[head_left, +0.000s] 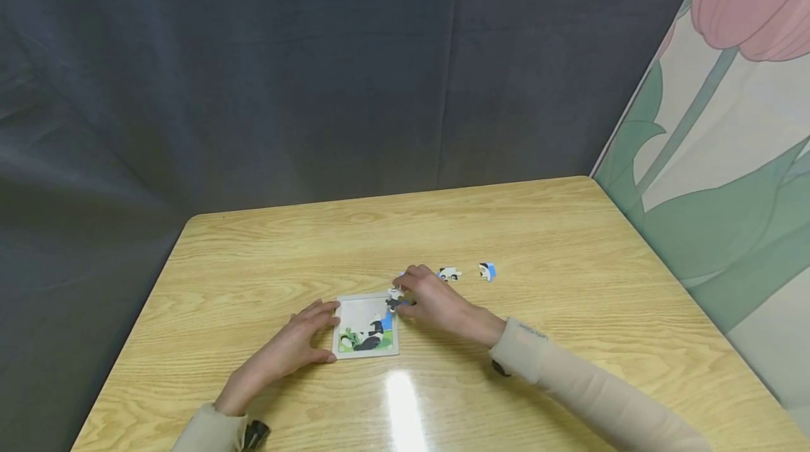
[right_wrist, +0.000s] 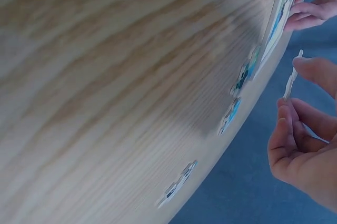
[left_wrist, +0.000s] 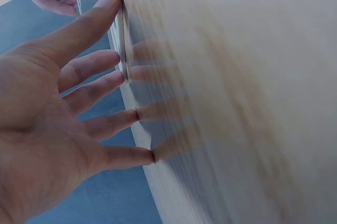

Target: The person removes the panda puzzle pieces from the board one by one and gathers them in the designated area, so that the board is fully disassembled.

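Observation:
A square white puzzle tray (head_left: 367, 355) lies on the table, with panda-picture pieces (head_left: 369, 341) filling its lower part and part of its right side. My left hand (head_left: 287, 348) rests at the tray's left edge, fingers spread; the left wrist view shows its thumb (left_wrist: 87, 32) and fingertips against the edge and the tabletop. Above the tray's upper right corner, my right hand (head_left: 439, 303) pinches a jigsaw piece (head_left: 394, 299) between thumb and fingers. The right wrist view shows this piece (right_wrist: 292, 77) edge-on, raised off the table.
Two loose jigsaw pieces, one black and white (head_left: 449, 273) and one with a blue edge (head_left: 487, 271), lie beyond my right hand. Another is mostly hidden behind that hand. A dark curtain (head_left: 316, 86) hangs behind the wooden table (head_left: 538, 227); a tulip-patterned panel (head_left: 715, 192) stands right.

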{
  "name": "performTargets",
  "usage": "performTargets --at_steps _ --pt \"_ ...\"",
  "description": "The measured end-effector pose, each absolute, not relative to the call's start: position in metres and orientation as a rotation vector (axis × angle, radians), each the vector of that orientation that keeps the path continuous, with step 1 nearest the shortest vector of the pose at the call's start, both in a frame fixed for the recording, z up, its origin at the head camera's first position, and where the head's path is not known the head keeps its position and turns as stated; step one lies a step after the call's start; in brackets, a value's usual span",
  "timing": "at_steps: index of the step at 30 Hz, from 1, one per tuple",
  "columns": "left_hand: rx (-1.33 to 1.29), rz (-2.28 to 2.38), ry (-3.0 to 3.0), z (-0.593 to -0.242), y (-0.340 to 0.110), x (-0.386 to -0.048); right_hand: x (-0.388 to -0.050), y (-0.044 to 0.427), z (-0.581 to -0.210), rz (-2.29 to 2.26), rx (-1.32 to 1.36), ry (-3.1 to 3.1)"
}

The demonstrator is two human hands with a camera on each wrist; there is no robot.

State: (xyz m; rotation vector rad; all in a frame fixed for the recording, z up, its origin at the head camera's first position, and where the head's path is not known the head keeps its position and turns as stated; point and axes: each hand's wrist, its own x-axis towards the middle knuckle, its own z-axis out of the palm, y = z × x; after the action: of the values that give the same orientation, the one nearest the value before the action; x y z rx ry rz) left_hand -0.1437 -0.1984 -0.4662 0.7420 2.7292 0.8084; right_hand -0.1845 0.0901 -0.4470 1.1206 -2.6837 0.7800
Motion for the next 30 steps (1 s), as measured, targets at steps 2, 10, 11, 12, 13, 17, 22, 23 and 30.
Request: performTargets --at_steps 2,10,11,12,13,17,22,23,30 --pt "0.737 0.805 2.731 -0.466 -0.198 -0.144 -0.185 0.092 -0.447 0.767 1.126 -2.675" --pt "0.732 0.794 2.737 -0.467 -0.197 -0.145 -0.187 0.101 -0.445 0.767 1.12 -2.67" --pt "0.732 0.796 2.736 -0.466 -0.198 -0.145 -0.187 0.103 -0.445 0.775 1.12 -2.668" --pt "0.734 0.795 2.737 -0.466 -0.198 -0.145 -0.187 0.104 -0.444 0.781 1.116 -2.673" --pt "0.735 0.796 2.736 -0.466 -0.198 -0.145 -0.187 0.105 -0.444 0.78 1.116 -2.672" --pt "0.727 0.793 2.734 -0.466 -0.198 -0.144 -0.186 0.11 -0.445 0.776 1.113 -2.679" --pt "0.712 0.793 2.731 -0.466 -0.198 -0.145 -0.187 0.115 -0.448 0.779 1.112 -2.675" --pt "0.711 0.795 2.73 -0.466 -0.198 -0.145 -0.187 0.116 -0.448 0.777 1.109 -2.671" --pt "0.719 0.801 2.726 -0.467 -0.198 -0.145 -0.186 0.125 -0.449 0.771 1.093 -2.658"
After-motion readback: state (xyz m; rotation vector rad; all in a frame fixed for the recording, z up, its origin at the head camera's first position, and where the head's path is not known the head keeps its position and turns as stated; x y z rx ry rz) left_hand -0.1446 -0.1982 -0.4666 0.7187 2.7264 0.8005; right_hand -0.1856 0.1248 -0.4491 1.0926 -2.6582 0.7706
